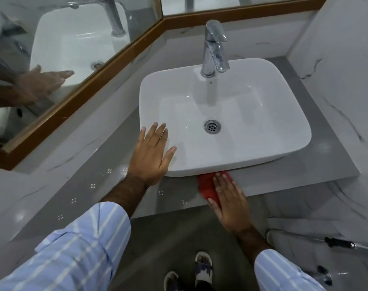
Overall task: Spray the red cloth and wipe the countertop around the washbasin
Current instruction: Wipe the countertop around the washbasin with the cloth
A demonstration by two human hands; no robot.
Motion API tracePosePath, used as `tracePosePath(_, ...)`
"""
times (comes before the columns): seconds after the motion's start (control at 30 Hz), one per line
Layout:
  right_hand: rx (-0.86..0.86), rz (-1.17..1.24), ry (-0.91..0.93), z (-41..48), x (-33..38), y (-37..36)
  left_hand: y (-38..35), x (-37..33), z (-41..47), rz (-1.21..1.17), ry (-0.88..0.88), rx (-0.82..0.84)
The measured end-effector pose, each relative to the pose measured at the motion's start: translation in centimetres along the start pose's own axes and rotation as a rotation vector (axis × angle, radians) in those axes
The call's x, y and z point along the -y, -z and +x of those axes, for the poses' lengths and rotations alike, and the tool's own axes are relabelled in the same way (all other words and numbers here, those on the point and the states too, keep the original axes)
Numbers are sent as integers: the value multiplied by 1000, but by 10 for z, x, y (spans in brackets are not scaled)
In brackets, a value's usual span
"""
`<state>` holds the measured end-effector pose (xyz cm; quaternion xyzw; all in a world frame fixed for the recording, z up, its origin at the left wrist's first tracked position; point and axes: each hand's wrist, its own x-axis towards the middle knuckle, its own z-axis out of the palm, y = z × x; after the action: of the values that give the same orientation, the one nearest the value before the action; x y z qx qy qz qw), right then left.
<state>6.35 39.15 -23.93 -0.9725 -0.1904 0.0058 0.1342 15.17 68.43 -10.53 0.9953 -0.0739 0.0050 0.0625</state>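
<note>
A white rectangular washbasin [237, 97] sits on a grey countertop [107, 164]. My left hand [151, 154] lies flat with fingers spread on the basin's front left corner, holding nothing. My right hand [227, 198] presses the red cloth [206, 187] onto the narrow strip of countertop just in front of the basin's front edge. Much of the cloth is hidden under my palm and fingers. No spray bottle shows anywhere in the head view.
A chrome tap [214, 47] stands at the back of the basin, with a drain [212, 127] in the bowl. Wood-framed mirrors [73, 49] line the left and back walls. A marble wall [342, 80] closes the right side. A hose sprayer [342, 243] hangs below the counter.
</note>
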Motion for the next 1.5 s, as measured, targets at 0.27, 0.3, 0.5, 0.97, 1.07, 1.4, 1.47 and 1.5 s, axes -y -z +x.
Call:
tracePosePath(0.27, 129, 9, 58, 15, 68, -15, 7, -3, -7, -221, 67, -37)
tracePosePath(0.3, 156, 2, 80, 17, 73, -17, 9, -2, -16, -296, 103, -40)
tracePosePath(0.5, 177, -43, 241, 35, 90, -17, 4, 81, -161, -294, 459, -144)
tracePosePath(0.97, 178, -72, 20, 83, 195, -28, 82, 318, -287, 387, 624, 181)
tracePosePath(1.07, 194, -109, 66, 94, 206, -33, 93, 293, -264, 168, 769, 36)
tracePosePath(1.4, 223, -114, 109, 188, 264, -50, 103, 287, -264, 360, 671, 258)
tracePosePath(1.47, 223, -106, 143, 181, 271, -51, 99, 282, -260, 450, 606, -66)
tracePosePath(1.5, 227, -108, 195, 174, 277, -50, 97, 282, -261, 514, 558, -216)
